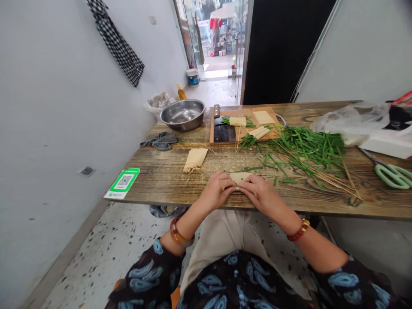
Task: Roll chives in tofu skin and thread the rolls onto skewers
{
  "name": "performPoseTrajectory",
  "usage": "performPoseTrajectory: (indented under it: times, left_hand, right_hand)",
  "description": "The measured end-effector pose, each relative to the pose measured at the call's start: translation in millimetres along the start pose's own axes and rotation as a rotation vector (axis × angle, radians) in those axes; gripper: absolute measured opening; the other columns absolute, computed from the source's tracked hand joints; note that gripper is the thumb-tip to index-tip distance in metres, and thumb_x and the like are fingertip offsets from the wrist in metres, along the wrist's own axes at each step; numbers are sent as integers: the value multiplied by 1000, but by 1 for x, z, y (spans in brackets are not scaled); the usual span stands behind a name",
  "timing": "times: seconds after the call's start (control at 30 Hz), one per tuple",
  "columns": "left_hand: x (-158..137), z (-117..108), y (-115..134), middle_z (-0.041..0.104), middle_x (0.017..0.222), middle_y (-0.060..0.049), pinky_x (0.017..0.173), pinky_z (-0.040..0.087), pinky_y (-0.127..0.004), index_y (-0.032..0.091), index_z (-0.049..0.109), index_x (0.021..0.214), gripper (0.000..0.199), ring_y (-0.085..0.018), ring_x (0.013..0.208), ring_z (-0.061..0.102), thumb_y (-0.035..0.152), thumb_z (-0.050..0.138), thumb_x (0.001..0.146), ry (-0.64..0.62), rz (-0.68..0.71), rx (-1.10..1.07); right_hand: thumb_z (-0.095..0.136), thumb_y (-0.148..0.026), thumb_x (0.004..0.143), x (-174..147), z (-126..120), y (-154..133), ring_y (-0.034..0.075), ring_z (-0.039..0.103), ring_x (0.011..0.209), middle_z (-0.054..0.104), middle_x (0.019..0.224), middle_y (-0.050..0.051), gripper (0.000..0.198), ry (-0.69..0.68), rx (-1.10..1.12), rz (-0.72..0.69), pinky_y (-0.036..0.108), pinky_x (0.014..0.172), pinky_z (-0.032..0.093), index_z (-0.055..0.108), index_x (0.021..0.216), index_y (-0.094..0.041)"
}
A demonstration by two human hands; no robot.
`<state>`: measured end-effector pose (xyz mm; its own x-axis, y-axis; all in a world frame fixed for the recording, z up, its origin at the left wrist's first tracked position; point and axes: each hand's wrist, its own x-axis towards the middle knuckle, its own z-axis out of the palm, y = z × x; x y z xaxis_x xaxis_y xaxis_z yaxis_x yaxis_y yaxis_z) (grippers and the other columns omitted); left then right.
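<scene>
Near the table's front edge, my left hand (pixel 218 189) and my right hand (pixel 257 192) meet with fingers closed on the near edge of a tan tofu sheet (pixel 240 176), which is partly rolled. Whatever lies inside the roll is mostly hidden by my fingers. To the left lies a stack of tofu sheets (pixel 195 159). Beyond my hands, finished rolls with green leaves poking out (pixel 258 132) rest on and beside a wooden cutting board (pixel 270 116). A heap of chopped green chives (pixel 312 146) spreads to the right, with thin wooden skewers (pixel 334 179) along its near side.
A cleaver (pixel 224 133) lies on the board. At the back left stands a steel basin (pixel 183 115), with a grey cloth (pixel 160 140) before it. A QR code card (pixel 123 183) sits at the left corner. Green-handled scissors (pixel 394 176) and plastic bags (pixel 350 118) lie right.
</scene>
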<state>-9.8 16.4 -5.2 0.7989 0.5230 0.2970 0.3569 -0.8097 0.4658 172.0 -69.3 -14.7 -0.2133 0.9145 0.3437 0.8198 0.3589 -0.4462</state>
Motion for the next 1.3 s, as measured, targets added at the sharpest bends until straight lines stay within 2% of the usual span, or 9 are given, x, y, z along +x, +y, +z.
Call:
performPoseTrajectory:
  times: [0.17,0.33,0.53,0.63,0.73,0.9,1.07,1.2,1.3]
  left_hand:
    - [5,1,-4,65,83,-2,81,40,-33,20,69,76,11,-18,87,56,24,62,83,-20,-100,-71]
    - [5,1,-5,65,83,-2,83,40,-34,20,70,75,10,-19,87,56,23,62,82,-19,-115,-91]
    - [-6,-1,-1,63,97,-6,85,42,-37,20,67,94,14,-20,94,54,22,55,86,226,-86,-49]
    - [-8,-1,5,63,97,-7,84,42,-37,19,65,98,15,-20,93,52,24,55,87,129,45,54]
    - [-6,1,10,62,93,-8,83,41,-36,18,64,96,17,-20,91,51,23,49,90,24,100,160]
    - [-4,4,8,60,85,-7,77,40,-33,17,63,87,24,-18,83,50,24,42,94,8,105,201]
    - [2,3,1,62,81,-5,73,40,-30,17,63,84,18,-17,78,53,24,48,91,-16,61,50]
    - [7,1,0,64,82,-5,75,41,-30,16,64,82,14,-17,79,55,21,52,89,-33,23,7]
    - [7,2,0,64,83,-5,76,41,-31,17,65,83,12,-18,80,56,20,54,87,-38,-3,6]
  right_hand:
    - [52,-23,92,-2,-2,-1,21,57,88,61,94,8,25,21,16,4,34,77,48,61,114,-20]
    - [51,-23,93,-1,-5,-4,19,58,85,62,90,6,19,4,0,33,31,75,48,68,101,-22]
    - [49,-24,93,2,-4,-3,18,58,85,63,89,6,21,13,11,37,30,75,48,69,101,-21]
    - [48,-24,94,3,-6,-4,18,58,84,62,88,6,21,7,15,32,30,75,48,68,100,-21]
    - [48,-24,94,4,-7,-4,17,57,82,62,86,6,21,5,11,24,29,72,47,69,96,-22]
    - [50,-25,93,6,-6,-1,17,55,81,60,86,6,19,-1,2,21,30,72,46,69,93,-21]
    - [50,-21,92,5,-6,5,19,54,87,58,92,7,20,-20,-8,-16,32,75,46,67,103,-20]
    - [49,-22,93,0,-7,9,20,56,87,63,92,8,23,4,-38,-65,34,77,45,63,111,-19]
    - [50,-23,93,-2,-7,11,20,57,86,66,90,8,20,43,-42,-49,35,78,45,65,106,-19]
